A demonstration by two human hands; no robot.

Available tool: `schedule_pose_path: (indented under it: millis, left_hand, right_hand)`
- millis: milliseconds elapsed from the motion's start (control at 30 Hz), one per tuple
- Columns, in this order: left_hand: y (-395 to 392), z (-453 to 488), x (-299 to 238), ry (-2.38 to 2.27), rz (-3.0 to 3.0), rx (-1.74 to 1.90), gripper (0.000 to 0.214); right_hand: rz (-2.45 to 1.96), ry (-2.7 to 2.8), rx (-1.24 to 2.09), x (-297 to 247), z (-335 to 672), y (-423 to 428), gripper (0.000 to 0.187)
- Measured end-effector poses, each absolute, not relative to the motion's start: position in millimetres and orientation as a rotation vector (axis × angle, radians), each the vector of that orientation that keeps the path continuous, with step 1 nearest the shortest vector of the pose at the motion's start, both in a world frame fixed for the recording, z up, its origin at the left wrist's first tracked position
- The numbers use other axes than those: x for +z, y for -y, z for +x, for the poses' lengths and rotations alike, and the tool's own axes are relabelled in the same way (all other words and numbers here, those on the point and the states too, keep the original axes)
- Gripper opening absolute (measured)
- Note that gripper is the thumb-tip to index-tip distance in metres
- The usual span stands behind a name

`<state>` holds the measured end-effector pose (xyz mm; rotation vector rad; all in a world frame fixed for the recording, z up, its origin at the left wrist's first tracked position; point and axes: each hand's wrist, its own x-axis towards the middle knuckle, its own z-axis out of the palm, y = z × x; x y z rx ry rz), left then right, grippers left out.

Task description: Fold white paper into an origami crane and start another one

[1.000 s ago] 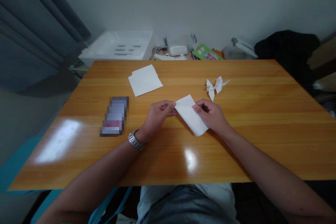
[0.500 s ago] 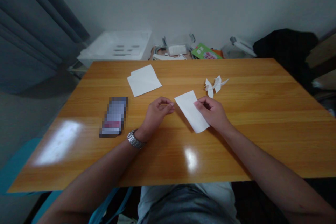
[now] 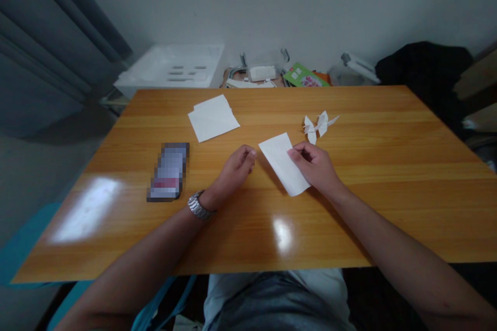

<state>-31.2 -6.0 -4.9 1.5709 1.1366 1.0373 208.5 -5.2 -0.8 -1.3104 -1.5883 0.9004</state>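
1. The right hand (image 3: 317, 166) is pinching the white sheet (image 3: 280, 163) tight at its three o'clock edge, thumb on top.
2. And the left hand (image 3: 235, 168), pinching the corner a second ago, is now sitting off it at nine o'clock, fingers curling closed, no hold showing!
3. So the right hand alone is steadying the sheet, mid-table (image 3: 233, 238).
4. Farther out, folded paper shapes (image 3: 322, 124) are lying at one o'clock, loose sheets (image 3: 213, 120) at ten.
5. Beyond, a white bin (image 3: 186, 54) at half past ten is showing slots; a clear bin's (image 3: 351, 79) contents, one o'clock, are staying indistinct.
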Motion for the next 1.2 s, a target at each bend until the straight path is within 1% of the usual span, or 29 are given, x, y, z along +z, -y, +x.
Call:
schedule_pose_path:
  millis: [67,233,400,533,767,1200]
  left_hand:
    - [6,-30,-6,-1.13,1.601,1.029,0.035]
    - [4,-28,-10,-1.077,1.45,1.04,0.026]
    - [3,-28,-15,-0.974,1.229,1.14,0.032]
    - [7,-25,-10,-0.897,1.108,1.12,0.034]
    - [12,-23,-4,-0.933,1.058,1.065,0.034]
    - [14,-22,0,-0.968,1.025,1.068,0.035]
  right_hand:
    - [-1.308,1.589,0.901,-1,208,5,0.027]
    - [-1.316,1.592,0.893,0,208,6,0.028]
    - [-1.284,1.593,0.875,0,206,5,0.025]
    - [-1.262,1.597,0.887,0,205,5,0.023]
    - [-1.248,1.612,0.895,0,203,8,0.023]
    - [-1.246,1.619,0.893,-3,203,10,0.023]
